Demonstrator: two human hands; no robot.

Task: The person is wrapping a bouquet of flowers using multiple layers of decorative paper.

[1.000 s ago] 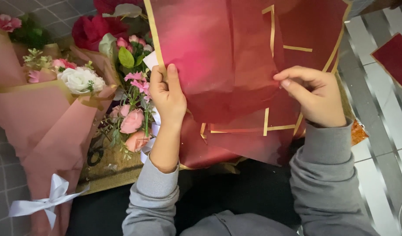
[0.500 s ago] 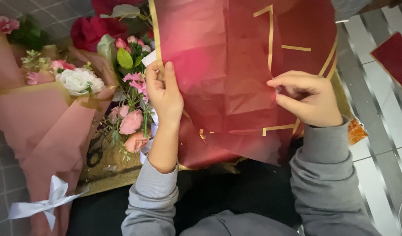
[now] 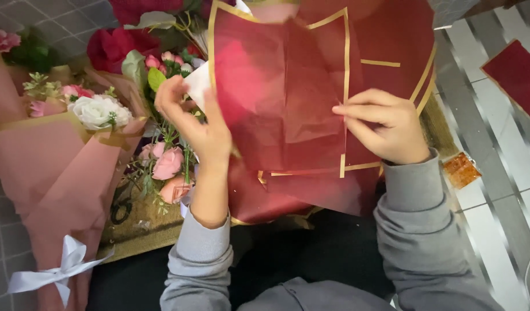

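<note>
Squarely between both hands: wrapping paper [image 3: 288,109]

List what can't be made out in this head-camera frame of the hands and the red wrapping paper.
- Dark red wrapping paper with gold border: its top is cut off by the frame edge.
- Left hand: fingers blurred, so the grip is unclear.
- Right hand: fingertips pinch at a fold; the paper hides what lies behind.
- Loose pink and red flowers: partly hidden behind paper and left hand.
- Pink wrapped bouquet with white ribbon: cut off at left and bottom.

My left hand [image 3: 198,129] & right hand [image 3: 386,129] pinch red gold-edged wrapping paper [image 3: 288,103]; pink bouquet [image 3: 63,161] lies at my left.
</note>
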